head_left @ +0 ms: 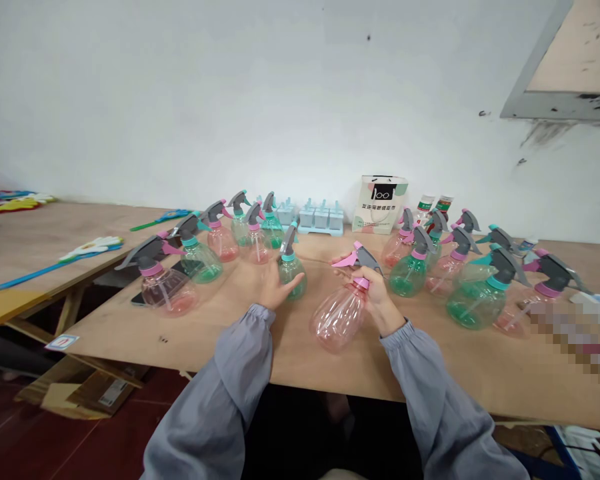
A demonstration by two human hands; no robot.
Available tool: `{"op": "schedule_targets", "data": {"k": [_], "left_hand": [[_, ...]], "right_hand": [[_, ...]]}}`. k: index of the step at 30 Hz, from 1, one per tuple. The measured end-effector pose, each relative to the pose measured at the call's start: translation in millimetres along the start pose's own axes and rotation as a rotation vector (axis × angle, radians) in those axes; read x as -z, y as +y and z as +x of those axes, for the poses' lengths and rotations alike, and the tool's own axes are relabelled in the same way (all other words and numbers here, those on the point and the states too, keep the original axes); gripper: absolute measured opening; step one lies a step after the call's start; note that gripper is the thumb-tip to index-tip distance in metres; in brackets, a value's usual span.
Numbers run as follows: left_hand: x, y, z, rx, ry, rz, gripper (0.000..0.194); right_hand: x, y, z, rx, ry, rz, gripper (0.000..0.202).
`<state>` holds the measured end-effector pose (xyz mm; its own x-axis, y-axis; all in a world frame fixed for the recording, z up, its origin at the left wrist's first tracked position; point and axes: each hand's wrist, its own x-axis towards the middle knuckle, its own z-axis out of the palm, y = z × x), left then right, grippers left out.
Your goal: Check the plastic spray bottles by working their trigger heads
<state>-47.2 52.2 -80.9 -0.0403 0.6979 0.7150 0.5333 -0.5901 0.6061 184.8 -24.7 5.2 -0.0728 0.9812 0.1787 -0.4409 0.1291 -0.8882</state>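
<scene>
So the right hand is grasping a pink spray bottle up at the neck, with the thumb side showing and some fingers round behind the trigger. The bottle's clear belly sits at about 8 o'clock from that hand, and at 4 o'clock from the left hand. It's tilted, base toward 7 o'clock and gray head up toward 1. Can't tell if the base touches the table.

The left hand isn't clenched: thumb stuck out toward 2 o'clock, across the front of a green spray bottle standing upright right beside it. Honestly can't tell whether those fingers are touching it.

More pink and green bottles stand about, a left group from 9 to 12 o'clock of the left hand and a right group from 1 to 4 o'clock of the right. A paper bag is near the wall at 12 o'clock from the right hand, and a light blue popsicle mold is at 1 o'clock from the left, behind the green bottle.
</scene>
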Motion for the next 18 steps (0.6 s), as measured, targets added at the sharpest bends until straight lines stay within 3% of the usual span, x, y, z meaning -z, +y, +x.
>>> {"op": "schedule_targets", "data": {"k": [5, 11, 18], "left_hand": [[0.7, 1.4, 0.7, -0.006, -0.010, 0.000, 0.070], [0.5, 2.3, 1.7, -0.006, -0.013, -0.010, 0.068], [1.6, 2.9, 1.0, 0.017, -0.012, 0.011, 0.070]], "right_hand": [[0.0, 0.9, -1.4, 0.078, -0.005, 0.041, 0.014], [-3.5, -0.9, -3.7, -0.040, 0.038, 0.001, 0.021], [-4.1, -2.2, -5.4, 0.046, 0.074, 0.047, 0.015]]}}
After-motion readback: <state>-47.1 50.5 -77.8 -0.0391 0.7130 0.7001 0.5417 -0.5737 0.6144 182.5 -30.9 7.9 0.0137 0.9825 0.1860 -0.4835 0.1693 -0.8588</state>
